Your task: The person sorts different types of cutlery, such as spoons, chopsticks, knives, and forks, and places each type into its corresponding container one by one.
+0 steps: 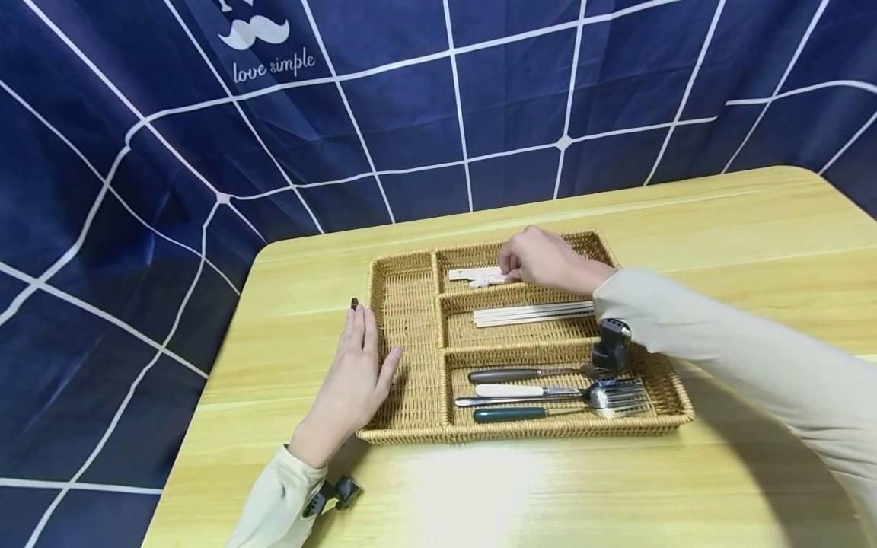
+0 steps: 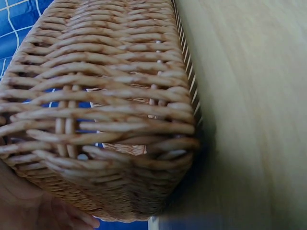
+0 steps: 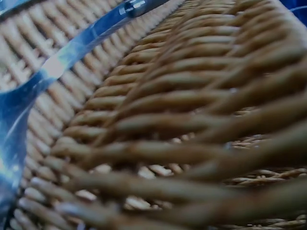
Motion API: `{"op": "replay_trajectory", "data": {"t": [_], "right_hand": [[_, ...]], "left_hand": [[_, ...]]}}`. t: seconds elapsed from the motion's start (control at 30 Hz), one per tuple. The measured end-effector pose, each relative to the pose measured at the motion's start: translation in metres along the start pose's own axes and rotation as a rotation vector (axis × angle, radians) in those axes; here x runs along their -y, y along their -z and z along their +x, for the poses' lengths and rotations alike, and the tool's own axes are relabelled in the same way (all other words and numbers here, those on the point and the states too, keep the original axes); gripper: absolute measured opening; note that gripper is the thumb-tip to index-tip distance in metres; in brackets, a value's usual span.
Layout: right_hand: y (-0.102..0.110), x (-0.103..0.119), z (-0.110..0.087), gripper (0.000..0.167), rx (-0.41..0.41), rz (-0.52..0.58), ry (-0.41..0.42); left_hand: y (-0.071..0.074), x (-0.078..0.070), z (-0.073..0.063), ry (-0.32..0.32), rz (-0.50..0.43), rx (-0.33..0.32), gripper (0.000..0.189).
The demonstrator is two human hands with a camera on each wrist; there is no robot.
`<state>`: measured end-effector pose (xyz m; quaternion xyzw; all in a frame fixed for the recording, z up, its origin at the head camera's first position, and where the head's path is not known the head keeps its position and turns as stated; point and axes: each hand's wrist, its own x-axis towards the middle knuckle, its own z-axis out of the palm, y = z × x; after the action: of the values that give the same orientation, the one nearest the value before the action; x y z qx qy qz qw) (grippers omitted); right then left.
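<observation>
A wicker cutlery tray point(image 1: 404, 435) lies on the table, its woven outer corner filling much of the left wrist view. My left hand point(image 1: 351, 373) rests along the tray's left wall, fingers straight and thumb over the rim. My right hand point(image 1: 541, 259) reaches into the back compartment and pinches at pale, flat pieces point(image 1: 474, 273); their kind is unclear. Pale chopsticks point(image 1: 527, 313) lie in the middle compartment. Forks and spoons with white point(image 1: 507, 390), dark green and brown handles fill the front one. The right wrist view shows a metal utensil point(image 3: 62, 62) beside a woven divider.
A long compartment point(image 1: 411, 327) runs down the tray's left side. A small dark object point(image 1: 354, 303) shows just beyond the left fingertips. Behind the wooden table point(image 1: 754, 236) hangs a blue curtain point(image 1: 514, 99) with white lines.
</observation>
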<state>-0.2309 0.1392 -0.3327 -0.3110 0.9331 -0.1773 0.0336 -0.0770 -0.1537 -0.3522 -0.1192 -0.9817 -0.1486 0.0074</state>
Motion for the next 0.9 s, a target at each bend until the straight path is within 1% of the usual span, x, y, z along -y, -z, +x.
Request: {"op": "replay_trajectory", "data": {"t": [0.17, 0.23, 0.3, 0.5, 0.6, 0.77, 0.9], "right_hand": [[0.003, -0.002, -0.004, 0.011, 0.008, 0.029, -0.010], [0.008, -0.002, -0.005, 0.013, -0.006, 0.028, -0.010], [0.015, -0.002, -0.006, 0.013, -0.038, 0.022, -0.004], [0.043, -0.006, -0.015, 0.009, -0.181, -0.029, 0.037], [0.054, -0.008, -0.025, 0.009, -0.237, -0.057, 0.060], [0.064, -0.011, -0.046, 0.011, -0.295, -0.078, 0.088], [0.067, -0.015, -0.069, 0.009, -0.342, -0.089, 0.060]], "left_hand": [[-0.001, -0.001, -0.001, 0.002, -0.010, -0.001, 0.074], [-0.001, -0.001, -0.001, 0.001, -0.014, -0.003, 0.074], [-0.001, -0.001, -0.001, 0.002, -0.016, -0.005, 0.074], [0.000, -0.002, -0.001, 0.010, -0.014, -0.003, 0.073], [0.000, -0.002, -0.001, 0.009, -0.013, -0.004, 0.073], [0.001, -0.002, -0.001, 0.010, -0.018, -0.011, 0.073], [0.001, -0.003, -0.001, 0.006, -0.018, -0.012, 0.074]]}}
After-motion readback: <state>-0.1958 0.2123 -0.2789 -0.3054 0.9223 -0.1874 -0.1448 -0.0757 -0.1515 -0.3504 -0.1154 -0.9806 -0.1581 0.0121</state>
